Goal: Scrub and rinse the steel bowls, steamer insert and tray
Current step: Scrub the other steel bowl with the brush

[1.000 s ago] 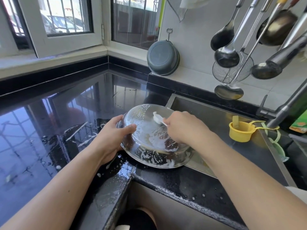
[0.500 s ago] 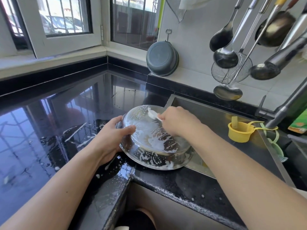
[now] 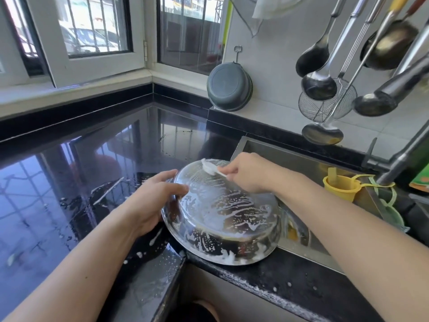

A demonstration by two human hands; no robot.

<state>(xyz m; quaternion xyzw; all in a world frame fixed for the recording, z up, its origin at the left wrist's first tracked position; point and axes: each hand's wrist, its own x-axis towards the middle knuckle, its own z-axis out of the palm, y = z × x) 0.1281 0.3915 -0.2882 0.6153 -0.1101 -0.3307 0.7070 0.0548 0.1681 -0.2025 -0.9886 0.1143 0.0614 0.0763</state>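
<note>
A second ago our right hand (image 3: 249,171) was rubbing near the middle of the steel bowl (image 3: 222,212); now it has slid up to the far edge, and the little white brush (image 3: 210,168) sits right at the rim there. We think this means the bottom is nearly all scrubbed, and a rinse comes soon. Our right fingers are curled tight round the brush handle. Our left hand (image 3: 154,196) has not moved: it rests on the bowl's left side with the fingers lying fairly straight, keeping it steady. The bowl lies upside down, partly on the black counter (image 3: 69,182) and partly over the sink (image 3: 301,163). It is shiny and wet, with white soap streaks and bubbles all over.
</note>
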